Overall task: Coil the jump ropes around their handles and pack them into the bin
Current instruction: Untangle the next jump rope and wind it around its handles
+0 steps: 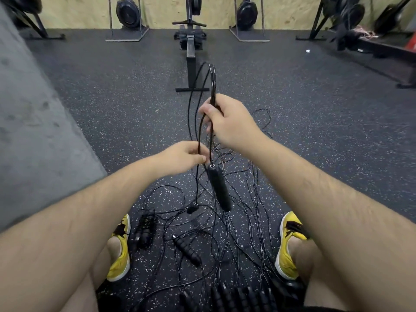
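The right hand (227, 122) sits just above the middle of the view. Its fingers are curled tight round a bundle of folded loops of a black jump rope (213, 86), and the loops stand up out of the fist toward 12 o'clock. Close by, at 7 o'clock from it, the left hand (186, 155) pinches strands of the same rope between thumb and fingertips. Just past that pinch, at 5 o'clock from the left hand, the rope's black handle (219, 188) hangs in the air. It is tilted, with its lower end pointing toward 5 o'clock. A thin strand drops from the left hand toward 6 o'clock and ends in a small dark piece (192, 209) near the floor, too small to make out.

Below the hands, a tangle of loose ropes (247, 221) spreads over the speckled rubber floor (315, 109) between two yellow shoes, one at 7 o'clock (120, 248) and one at 5 o'clock (288, 246). A bundled pair of handles (145, 228) lies just beside the 7 o'clock shoe. A single handle (186, 251) lies at 6 o'clock among the strands. A row of ribbed black handles (243, 298) runs along the bottom edge, but what holds them cannot be told. A rowing machine (190, 48) stands at 12 o'clock, and a grey wall (33, 131) rises at 9 o'clock.
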The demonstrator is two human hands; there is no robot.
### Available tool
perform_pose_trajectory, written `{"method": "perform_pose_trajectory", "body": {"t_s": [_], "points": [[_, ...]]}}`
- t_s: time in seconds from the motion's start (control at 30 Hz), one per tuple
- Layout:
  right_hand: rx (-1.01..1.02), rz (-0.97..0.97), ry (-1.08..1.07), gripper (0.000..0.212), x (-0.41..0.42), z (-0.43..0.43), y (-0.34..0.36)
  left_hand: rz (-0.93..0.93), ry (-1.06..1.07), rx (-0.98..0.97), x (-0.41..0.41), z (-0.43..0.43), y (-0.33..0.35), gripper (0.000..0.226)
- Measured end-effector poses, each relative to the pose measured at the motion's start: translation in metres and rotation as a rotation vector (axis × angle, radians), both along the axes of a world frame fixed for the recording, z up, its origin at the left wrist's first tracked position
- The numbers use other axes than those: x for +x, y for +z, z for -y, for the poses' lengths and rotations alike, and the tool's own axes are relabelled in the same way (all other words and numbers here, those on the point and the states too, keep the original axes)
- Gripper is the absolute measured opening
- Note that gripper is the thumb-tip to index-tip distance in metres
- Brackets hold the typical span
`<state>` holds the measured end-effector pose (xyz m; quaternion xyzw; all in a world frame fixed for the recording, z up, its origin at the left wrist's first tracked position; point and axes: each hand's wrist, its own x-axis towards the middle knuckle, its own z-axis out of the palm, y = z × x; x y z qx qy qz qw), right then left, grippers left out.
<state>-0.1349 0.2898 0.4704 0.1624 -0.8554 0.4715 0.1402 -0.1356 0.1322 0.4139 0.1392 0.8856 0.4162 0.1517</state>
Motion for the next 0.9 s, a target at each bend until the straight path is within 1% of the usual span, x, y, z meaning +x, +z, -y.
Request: {"method": "perform_pose_trajectory", "body": {"t_s": [0.07,0.2,0.4,0.53,0.63,0.7,0.73,0.77,0.83,0.9], "points": [[0.008,0.008,0.008,0.015,0.0,-0.004,0.004,-0.042,0.056,-0.034,0.002,-0.002,-0.009,0.017],[-0.008,0.076,0.036,0.011,0.001,-0.016,0.011,-0.142,0.18,0.044,-0.016,0.004,-0.004,0.022],[0.186,0.109,0.032,0.011,0.005,-0.024,0.0,-0.33,0.228,0.169,-0.02,0.005,0.028,0.022],[0.266,0.201,0.013,0.02,0.001,-0.014,-0.018,-0.413,0.223,0.301,-0.015,-0.002,0.046,0.02],[0.278,0.227,0.03,0.025,0.004,-0.004,-0.022,-0.426,0.184,0.379,-0.009,-0.006,0.055,0.02],[0.279,0.221,0.029,0.018,0.006,0.0,-0.022,-0.418,0.18,0.397,-0.006,-0.006,0.057,0.022],[0.271,0.212,0.012,0.017,0.006,0.001,-0.021,-0.412,0.189,0.405,-0.005,-0.005,0.056,0.023],[0.261,0.197,-0.009,0.022,0.006,0.001,-0.019,-0.401,0.199,0.422,-0.004,-0.005,0.056,0.023],[0.213,0.164,-0.058,0.026,0.002,0.0,-0.014,-0.368,0.208,0.454,-0.003,-0.004,0.054,0.025],[0.12,0.135,-0.073,0.018,-0.002,-0.003,-0.006,-0.308,0.184,0.392,0.002,-0.003,0.046,0.025]]}}
